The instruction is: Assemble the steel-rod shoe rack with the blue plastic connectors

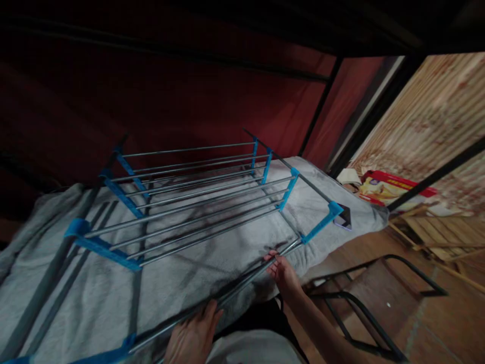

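Observation:
A rack of grey metal tubes with blue plastic brackets, which looks like a shoe rack or drying rack (193,206), lies across a grey blanket (231,237). At its near side, long metal rods (242,286) run between a blue bracket at the lower left and another blue bracket (322,223) at the right. My left hand (195,333) is closed over the rods near the bottom of the view, back of the hand upward. Farther right, my right hand (281,270) grips the same rods with its fingers, close to their right end. Both undersides are partly hidden.
A dark phone (344,217) lies on the blanket past the rack's right end. To the right stand a metal-framed chair (382,283) and a wooden slatted piece (443,235). A red and yellow package (394,187) sits behind. Dark frame bars surround the bed.

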A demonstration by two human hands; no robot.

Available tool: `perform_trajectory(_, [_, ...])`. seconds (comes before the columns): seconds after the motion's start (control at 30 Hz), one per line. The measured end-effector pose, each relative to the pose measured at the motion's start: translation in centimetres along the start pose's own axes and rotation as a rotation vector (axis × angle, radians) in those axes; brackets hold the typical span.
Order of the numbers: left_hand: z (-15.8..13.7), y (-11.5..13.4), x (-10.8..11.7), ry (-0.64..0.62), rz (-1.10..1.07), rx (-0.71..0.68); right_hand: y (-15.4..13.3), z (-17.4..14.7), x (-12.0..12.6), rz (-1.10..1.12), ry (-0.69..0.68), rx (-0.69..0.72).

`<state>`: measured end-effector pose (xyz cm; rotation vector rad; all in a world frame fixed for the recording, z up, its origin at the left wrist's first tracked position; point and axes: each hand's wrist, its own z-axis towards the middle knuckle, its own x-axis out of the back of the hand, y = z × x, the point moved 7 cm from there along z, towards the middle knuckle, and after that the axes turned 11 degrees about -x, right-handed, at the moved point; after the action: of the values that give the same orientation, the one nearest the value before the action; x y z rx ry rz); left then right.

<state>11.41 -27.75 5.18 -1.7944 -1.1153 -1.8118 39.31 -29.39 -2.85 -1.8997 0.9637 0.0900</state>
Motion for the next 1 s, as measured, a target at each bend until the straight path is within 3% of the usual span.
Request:
perform_trajectory(0.2, [2.2,1.3,-0.1,-0.135,-0.013,-0.05,-1.3,0.2,1.7,0.094,0.14,-0.04])
perform_trajectory(0.37, [2.7,0.5,-0.9,-0.155,0.01,-0.027,-1.3,0.3,1.9,0.084,0.134,-0.067])
perform_trajectory(1.0, [3.0,-0.4,-0.5,0.025,0.029,-0.057,-4.1,-1.1,0.3,0.055,0.116,0.01])
